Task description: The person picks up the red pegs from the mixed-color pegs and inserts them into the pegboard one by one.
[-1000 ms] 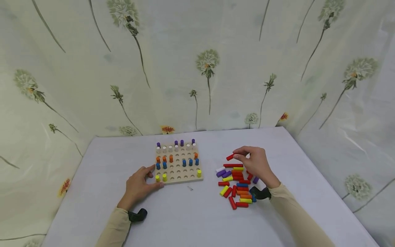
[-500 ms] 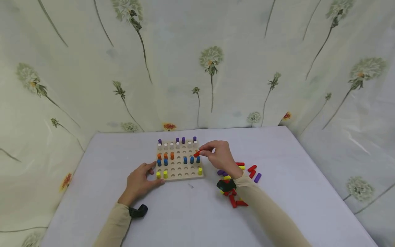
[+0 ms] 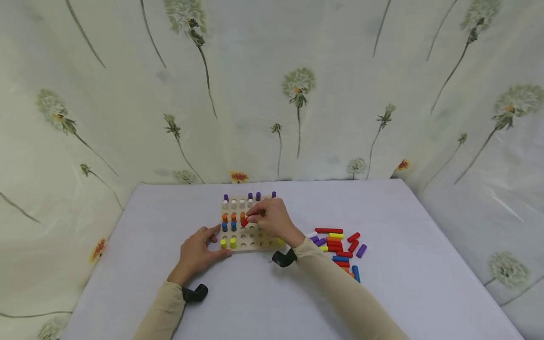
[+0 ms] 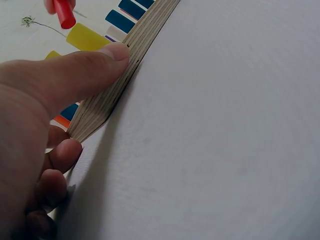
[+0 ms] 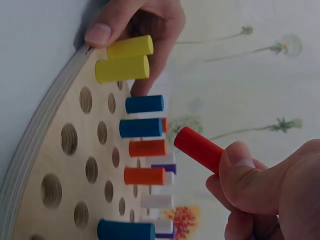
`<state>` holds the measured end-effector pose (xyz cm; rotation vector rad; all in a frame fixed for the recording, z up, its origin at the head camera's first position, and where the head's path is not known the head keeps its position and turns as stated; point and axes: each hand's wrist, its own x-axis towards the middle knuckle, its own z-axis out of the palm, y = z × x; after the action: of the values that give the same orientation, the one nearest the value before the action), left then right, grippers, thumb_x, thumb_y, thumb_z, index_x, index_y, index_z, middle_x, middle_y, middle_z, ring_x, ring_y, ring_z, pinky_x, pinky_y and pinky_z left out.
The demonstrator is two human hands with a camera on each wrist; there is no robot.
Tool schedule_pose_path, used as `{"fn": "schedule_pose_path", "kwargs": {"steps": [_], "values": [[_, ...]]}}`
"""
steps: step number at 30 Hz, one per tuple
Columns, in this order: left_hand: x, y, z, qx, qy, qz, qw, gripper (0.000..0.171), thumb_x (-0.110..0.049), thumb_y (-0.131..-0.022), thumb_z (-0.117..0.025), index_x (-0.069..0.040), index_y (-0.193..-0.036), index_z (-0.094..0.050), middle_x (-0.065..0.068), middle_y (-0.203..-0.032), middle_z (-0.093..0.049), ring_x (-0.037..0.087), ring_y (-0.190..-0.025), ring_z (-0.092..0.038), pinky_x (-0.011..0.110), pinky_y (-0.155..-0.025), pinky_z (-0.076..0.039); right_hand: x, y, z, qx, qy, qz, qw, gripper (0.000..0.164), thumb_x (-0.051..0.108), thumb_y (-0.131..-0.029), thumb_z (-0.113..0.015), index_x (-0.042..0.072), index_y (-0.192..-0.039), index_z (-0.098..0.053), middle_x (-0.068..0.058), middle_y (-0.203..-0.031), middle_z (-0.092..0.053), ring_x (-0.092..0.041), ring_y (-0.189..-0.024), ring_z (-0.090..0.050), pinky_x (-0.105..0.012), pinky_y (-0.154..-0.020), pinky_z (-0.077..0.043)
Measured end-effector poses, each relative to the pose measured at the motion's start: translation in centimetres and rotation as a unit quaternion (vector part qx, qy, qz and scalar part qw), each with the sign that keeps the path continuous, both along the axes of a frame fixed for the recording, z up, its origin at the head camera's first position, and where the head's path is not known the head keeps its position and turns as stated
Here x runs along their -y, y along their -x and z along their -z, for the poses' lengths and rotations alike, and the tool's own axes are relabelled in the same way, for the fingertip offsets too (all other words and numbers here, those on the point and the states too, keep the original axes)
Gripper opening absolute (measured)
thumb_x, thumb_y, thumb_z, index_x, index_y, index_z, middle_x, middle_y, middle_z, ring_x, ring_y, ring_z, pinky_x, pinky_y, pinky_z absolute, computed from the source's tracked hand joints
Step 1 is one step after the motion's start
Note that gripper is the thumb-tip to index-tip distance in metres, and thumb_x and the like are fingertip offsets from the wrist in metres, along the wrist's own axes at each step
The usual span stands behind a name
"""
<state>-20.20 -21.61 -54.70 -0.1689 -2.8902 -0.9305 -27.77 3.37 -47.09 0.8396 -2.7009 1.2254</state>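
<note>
My left hand [image 3: 197,252] holds the near left corner of a wooden pegboard [image 4: 97,107]. Its thumb presses the front edge while curled fingers touch the left side. My right hand [image 3: 275,218] pinches a red peg [image 5: 200,149] between thumb and fingers; the peg is tilted and hangs above the board, apart from its holes. Yellow pegs [image 5: 122,69], blue pegs [image 5: 141,128], orange pegs [image 5: 145,175], white pegs [image 3: 233,204] and purple pegs [image 3: 258,196] stand upright in the board. My right hand hides part of the board's right side in the head view.
Right of the board lies a loose pile of red, yellow, orange, blue, purple and white pegs [image 3: 344,254], partly behind my right forearm. The white table [image 3: 238,302] ends at a flower-patterned curtain [image 3: 331,132]. Each wrist wears a black camera [image 3: 284,258].
My right hand has carried the red peg leftward from over the loose pile to above the middle of the board. My left hand stays at the board's corner. The head view has shifted slightly.
</note>
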Motion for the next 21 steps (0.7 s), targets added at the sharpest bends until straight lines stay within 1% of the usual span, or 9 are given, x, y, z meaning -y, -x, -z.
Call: {"fn": "schedule_pose_path", "kwargs": {"steps": [6,11,15,21], "values": [[-0.1,-0.1,-0.1,0.0,-0.001,-0.001,1.0,0.085,-0.054,-0.077,-0.092,-0.013,-0.146,-0.065,-0.005,-0.095,-0.06,0.013,-0.078,-0.048,0.031,-0.068,-0.036,1.6,-0.1,0.7,-0.018,-0.013,-0.025,0.999,0.006,0.011,-0.092,-0.083,0.009,-0.096,-0.086,0.001,-0.086,-0.08,-0.009,-0.072,-0.06,-0.023,-0.064,-0.048],[-0.1,0.0,0.0,-0.003,0.001,-0.003,1.0,0.086,-0.054,-0.076,-0.092,-0.013,-0.147,-0.065,-0.005,-0.095,-0.059,0.012,-0.077,-0.047,0.031,-0.068,-0.035,3.0,-0.1,1.3,-0.042,-0.031,-0.041,0.998,0.005,0.011,-0.091,-0.084,0.009,-0.095,-0.087,0.001,-0.084,-0.08,-0.007,-0.069,-0.058,-0.02,-0.06,-0.045],[0.0,0.0,0.2,-0.002,0.001,-0.005,1.0,0.087,-0.055,-0.076,-0.092,-0.014,-0.147,-0.064,-0.005,-0.094,-0.059,0.012,-0.077,-0.046,0.03,-0.067,-0.034,3.9,-0.2,1.5,-0.043,-0.041,-0.056,0.997,0.005,0.011,-0.093,-0.083,0.01,-0.095,-0.087,0.002,-0.085,-0.08,-0.006,-0.073,-0.061,-0.019,-0.064,-0.047],[0.1,0.1,0.4,0.002,0.002,-0.01,0.9999,0.088,-0.058,-0.076,-0.091,-0.014,-0.148,-0.064,-0.005,-0.093,-0.059,0.013,-0.076,-0.046,0.031,-0.066,-0.033,4.9,-0.5,2.2,-0.036,-0.052,-0.074,0.995,0.007,0.01,-0.094,-0.08,0.011,-0.094,-0.087,0.004,-0.086,-0.08,-0.007,-0.08,-0.064,-0.021,-0.074,-0.05]]}}
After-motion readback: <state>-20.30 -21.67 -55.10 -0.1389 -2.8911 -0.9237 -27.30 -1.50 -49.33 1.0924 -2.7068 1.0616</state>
